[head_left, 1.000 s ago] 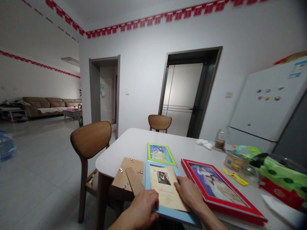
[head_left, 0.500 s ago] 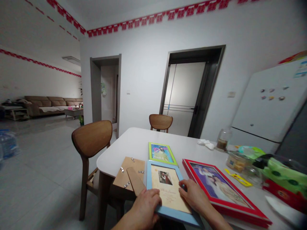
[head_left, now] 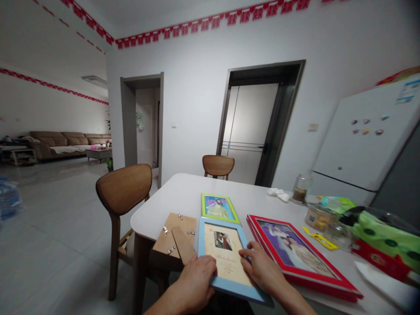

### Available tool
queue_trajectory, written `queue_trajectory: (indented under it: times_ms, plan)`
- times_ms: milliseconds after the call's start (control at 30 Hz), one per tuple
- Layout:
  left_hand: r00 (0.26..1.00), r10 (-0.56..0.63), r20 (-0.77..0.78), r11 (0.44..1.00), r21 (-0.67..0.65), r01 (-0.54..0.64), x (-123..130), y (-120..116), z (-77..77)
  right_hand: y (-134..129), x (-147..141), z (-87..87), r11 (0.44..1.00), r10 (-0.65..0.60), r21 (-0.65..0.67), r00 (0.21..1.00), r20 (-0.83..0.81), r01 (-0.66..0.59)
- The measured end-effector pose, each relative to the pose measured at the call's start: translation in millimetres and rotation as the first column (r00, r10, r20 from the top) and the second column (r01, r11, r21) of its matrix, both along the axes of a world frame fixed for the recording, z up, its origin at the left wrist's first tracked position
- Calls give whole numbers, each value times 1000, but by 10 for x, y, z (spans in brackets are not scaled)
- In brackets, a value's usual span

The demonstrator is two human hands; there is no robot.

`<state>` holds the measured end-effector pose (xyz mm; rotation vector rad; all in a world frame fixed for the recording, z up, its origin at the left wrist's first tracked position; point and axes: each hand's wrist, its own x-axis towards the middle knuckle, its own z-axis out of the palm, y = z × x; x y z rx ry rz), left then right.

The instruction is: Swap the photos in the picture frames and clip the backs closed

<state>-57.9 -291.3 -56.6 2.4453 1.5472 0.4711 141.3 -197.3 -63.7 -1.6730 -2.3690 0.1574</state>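
A light-blue picture frame (head_left: 201, 243) lies at the table's near edge, a cream print with a small dark photo inside it. My left hand (head_left: 197, 280) is closed on its lower left edge, fingers curled over the border. Across its right side my right hand (head_left: 262, 269) rests with bent fingers, the fingertips on the print and the palm over the border. Left of the frame is a brown backing board (head_left: 180, 223) with metal clips and a stand leg. A green picture frame (head_left: 218, 208) lies just beyond the blue one.
Red picture frames (head_left: 328, 280) are stacked on the right. Behind them are a glass jar (head_left: 300, 190), crumpled tissue (head_left: 278, 194), a clear food tub (head_left: 316, 217), a yellow packet (head_left: 323, 241) and green bags (head_left: 383, 232). Wooden chairs (head_left: 126, 188) stand at the white table (head_left: 183, 188).
My right hand has shifted slightly on the blue frame, and a dark spot earlier between its thumb and finger no longer shows clearly. My left hand stays at the edge; the view moved slightly.
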Motion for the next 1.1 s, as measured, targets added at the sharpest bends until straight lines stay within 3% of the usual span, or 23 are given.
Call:
queue_trajectory:
  times_ms: [267, 400, 467, 567, 667, 800, 933, 1033, 1100]
  plan:
    - [997, -17, 76, 1000, 8, 17, -18, -25, -7, 17, -15, -50, 999, -9, 38, 998, 69, 6]
    - [989, 78, 122, 997, -8, -77, -320, -46, -15, -49, -165, 46, 987, -33, 161, 998, 61, 23]
    - [972, 208, 109, 978, 11, -211, -566, -13, -44, -130, -362, 128, 981, 43, 190, 999, -8, -40]
    - [892, 445, 81, 892, 45, -449, -915, 87, -128, -275, -786, 204, 960, 250, 156, 964, -93, -234]
    - [861, 501, 87, 861, 47, -506, -1117, 188, -209, -371, -1223, 155, 935, 336, 154, 938, -89, -320]
    - [861, 492, 128, 863, 60, -502, -1192, 232, -219, -362, -1566, 34, 948, 298, 151, 949, -106, -281]
    - [866, 464, 187, 870, 85, -485, -1149, 166, -90, -338, -1500, 113, 952, 295, 170, 912, -283, -255]
    - [880, 395, 263, 892, 120, -436, -965, 82, 63, -375, -1183, 254, 943, 326, 186, 876, -354, -276]
    - [896, 280, 346, 929, 137, -343, -762, 36, 153, -410, -887, 315, 945, 323, 168, 871, -369, -280]
